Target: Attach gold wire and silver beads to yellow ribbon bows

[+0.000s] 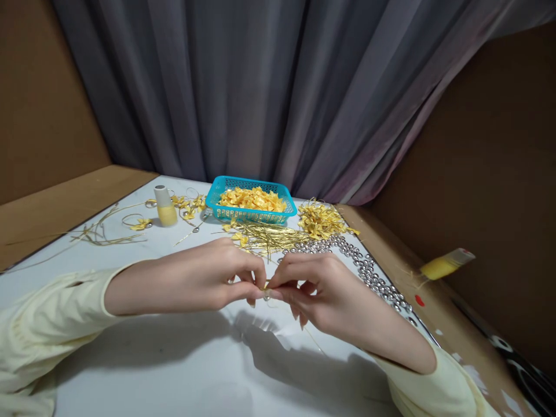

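My left hand (208,275) and my right hand (315,286) meet above the white tabletop, thumbs and fingers pinched together. Between the fingertips is a small shiny silver bead (266,295) with a bit of yellow at it. A thin gold cord (313,339) trails below my right hand. The fingers hide most of the held piece, so its exact form is unclear. Just beyond the hands lie a bundle of straight gold cords (275,236) and many loose silver beads (377,275).
A blue basket (249,215) holds yellow ribbon bows (254,200). Corded yellow bows (320,220) are heaped to its right. At left stand a yellow-filled bottle (165,208) and loose cords (102,231). Another yellow-filled container (447,265) and black scissors (516,365) are at right.
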Demonstrator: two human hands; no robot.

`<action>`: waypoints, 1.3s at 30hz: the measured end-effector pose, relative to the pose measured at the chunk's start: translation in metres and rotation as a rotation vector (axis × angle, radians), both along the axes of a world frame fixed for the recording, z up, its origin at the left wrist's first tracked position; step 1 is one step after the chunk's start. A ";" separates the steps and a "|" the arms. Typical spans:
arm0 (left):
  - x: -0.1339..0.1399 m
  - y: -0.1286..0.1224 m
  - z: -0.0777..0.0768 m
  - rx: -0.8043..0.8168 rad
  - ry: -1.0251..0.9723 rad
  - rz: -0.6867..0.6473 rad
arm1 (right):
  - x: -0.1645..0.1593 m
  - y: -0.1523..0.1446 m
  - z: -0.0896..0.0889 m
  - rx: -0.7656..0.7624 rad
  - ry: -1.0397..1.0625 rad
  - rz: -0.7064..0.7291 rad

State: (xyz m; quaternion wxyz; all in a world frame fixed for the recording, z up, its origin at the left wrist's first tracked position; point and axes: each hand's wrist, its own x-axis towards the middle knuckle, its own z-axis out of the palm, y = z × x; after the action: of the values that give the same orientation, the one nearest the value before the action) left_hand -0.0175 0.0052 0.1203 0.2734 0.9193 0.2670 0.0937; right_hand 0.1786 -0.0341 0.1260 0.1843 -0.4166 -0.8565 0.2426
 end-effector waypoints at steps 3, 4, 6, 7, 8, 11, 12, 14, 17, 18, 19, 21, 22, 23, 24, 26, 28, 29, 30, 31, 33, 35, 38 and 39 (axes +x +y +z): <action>-0.001 0.000 0.000 0.011 -0.011 -0.007 | 0.000 0.000 0.000 -0.001 0.005 -0.001; -0.001 0.000 0.000 0.018 -0.019 -0.011 | 0.000 0.000 0.000 0.001 0.005 -0.003; -0.001 0.000 0.001 0.023 -0.031 -0.021 | 0.000 -0.001 0.000 0.009 0.002 -0.005; -0.001 -0.001 0.001 0.022 -0.032 -0.027 | 0.000 -0.001 0.000 0.013 -0.001 -0.004; -0.001 -0.001 0.001 0.021 -0.031 -0.031 | 0.000 0.000 0.000 0.016 -0.004 -0.003; 0.000 -0.001 0.000 0.008 -0.012 -0.031 | 0.000 0.000 0.000 0.013 -0.003 0.001; 0.000 -0.001 0.000 0.002 -0.005 -0.029 | 0.000 0.000 0.000 0.010 0.003 0.000; 0.001 0.000 0.000 -0.008 -0.001 -0.021 | 0.001 -0.001 0.000 0.004 0.023 -0.004; 0.002 0.001 0.001 -0.019 -0.007 -0.014 | 0.001 -0.001 0.001 -0.006 0.051 -0.015; 0.002 0.001 0.002 -0.020 -0.012 -0.014 | 0.001 -0.001 0.002 -0.006 0.052 -0.018; 0.002 0.001 0.002 -0.020 -0.016 -0.015 | 0.001 -0.001 0.002 -0.002 0.049 -0.018; 0.002 0.000 0.003 -0.019 -0.023 -0.019 | 0.001 -0.001 0.002 0.011 0.036 -0.014; 0.001 0.000 0.002 -0.021 -0.023 -0.022 | 0.001 -0.001 0.002 0.017 0.029 -0.011; 0.001 0.000 0.002 -0.021 -0.022 -0.028 | 0.001 -0.001 0.002 0.021 0.022 -0.009; 0.000 0.000 0.001 -0.015 -0.025 -0.035 | 0.001 -0.001 0.002 0.024 0.017 -0.005; -0.001 0.001 -0.002 0.035 -0.050 -0.046 | 0.001 -0.001 0.002 0.024 0.011 0.000; -0.001 0.003 -0.005 0.103 -0.081 -0.041 | 0.001 -0.001 0.002 0.022 0.016 -0.003; -0.002 0.004 -0.006 0.130 -0.089 -0.041 | 0.001 -0.001 0.002 0.023 0.020 -0.006; -0.002 0.005 -0.007 0.148 -0.092 -0.046 | 0.001 -0.001 0.001 0.025 0.022 -0.008; -0.002 0.006 -0.008 0.160 -0.094 -0.056 | 0.001 -0.001 0.001 0.029 0.023 -0.007; -0.002 0.006 -0.009 0.179 -0.103 -0.081 | 0.001 -0.001 0.001 0.038 0.015 0.005; -0.001 0.007 -0.010 0.184 -0.104 -0.090 | 0.001 -0.001 0.000 0.034 0.006 0.009; 0.000 0.006 -0.009 0.159 -0.088 -0.087 | 0.002 0.000 -0.002 0.020 -0.011 0.003; 0.000 0.006 -0.009 0.147 -0.084 -0.084 | 0.003 0.001 -0.003 0.019 -0.018 0.002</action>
State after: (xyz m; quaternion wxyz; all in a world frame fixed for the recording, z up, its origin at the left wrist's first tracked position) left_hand -0.0171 0.0114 0.1112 0.2200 0.9425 0.2089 0.1399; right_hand 0.1812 -0.0333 0.1227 0.1800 -0.4164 -0.8607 0.2309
